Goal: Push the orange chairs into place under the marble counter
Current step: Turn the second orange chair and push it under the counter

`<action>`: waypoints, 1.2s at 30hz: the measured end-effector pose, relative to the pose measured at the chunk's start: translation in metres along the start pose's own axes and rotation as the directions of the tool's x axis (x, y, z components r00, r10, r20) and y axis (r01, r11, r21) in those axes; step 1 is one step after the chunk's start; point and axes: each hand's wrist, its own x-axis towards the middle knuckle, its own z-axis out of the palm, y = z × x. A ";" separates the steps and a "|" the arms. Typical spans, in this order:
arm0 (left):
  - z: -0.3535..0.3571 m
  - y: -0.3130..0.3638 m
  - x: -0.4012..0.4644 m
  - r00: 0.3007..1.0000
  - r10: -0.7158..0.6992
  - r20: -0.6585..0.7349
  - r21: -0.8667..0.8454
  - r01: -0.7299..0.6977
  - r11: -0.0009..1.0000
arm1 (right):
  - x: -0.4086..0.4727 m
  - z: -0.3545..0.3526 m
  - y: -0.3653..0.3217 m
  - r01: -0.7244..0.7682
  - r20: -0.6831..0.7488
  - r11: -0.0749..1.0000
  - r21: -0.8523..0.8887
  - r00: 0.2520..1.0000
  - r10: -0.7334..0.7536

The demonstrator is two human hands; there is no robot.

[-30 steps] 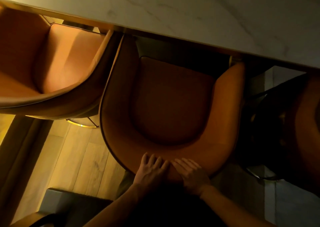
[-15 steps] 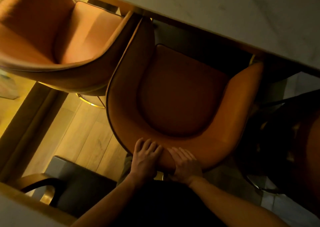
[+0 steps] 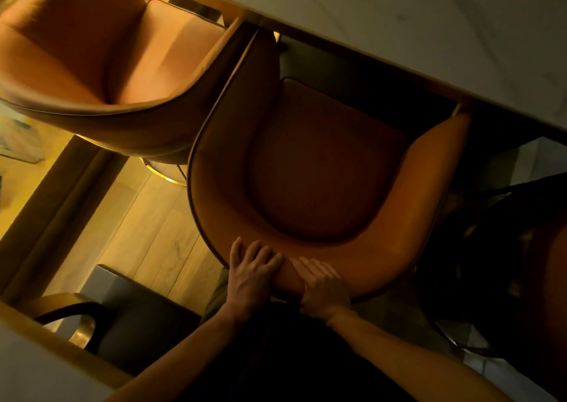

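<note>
Resting side by side on the curved top edge of a chair back, 2 bare hands meet at the lower middle of the view; the left hand [image 3: 250, 274] lies with its fingers spread and draped over the rim, and the right hand [image 3: 322, 288] curls over the same rim just beside it, fingers bent down onto the inner face; both hands press on the backrest rather than closing fully around it. Both forearms reach up from the bottom of the view, over dark clothing.

The chair they touch is the middle orange chair [image 3: 322, 171], a tub-shaped seat seen from above, with a darker seat cushion; its front edge sits at the edge of the marble counter [image 3: 429, 18], and the tip of its arm at the view's right lies just under that edge. The counter runs diagonally across the top, pale with faint grey veins.

A 2nd orange chair [image 3: 107, 48] stands to the view's left, its outer shell touching or almost touching the middle one, and its front also at the counter's edge. A gold metal base ring [image 3: 165, 171] shows beneath it on the wooden floor [image 3: 147, 242]. At the far right edge a dark, dim shape with an orange patch appears, too shadowed to identify. A grey seat with a dark curved arm [image 3: 101, 325] sits at the lower left.
</note>
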 end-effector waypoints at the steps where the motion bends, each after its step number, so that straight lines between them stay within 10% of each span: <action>1: -0.001 0.000 0.001 1.000 0.008 0.013 0.003 -0.008 1.000 | 0.000 -0.001 0.000 -0.003 -0.013 1.000 0.010 1.000 0.003; 36: -0.012 -0.073 0.028 0.912 0.383 0.151 0.081 -0.397 0.914 | 0.003 0.026 -0.033 -0.173 -0.185 0.985 -0.019 0.968 0.167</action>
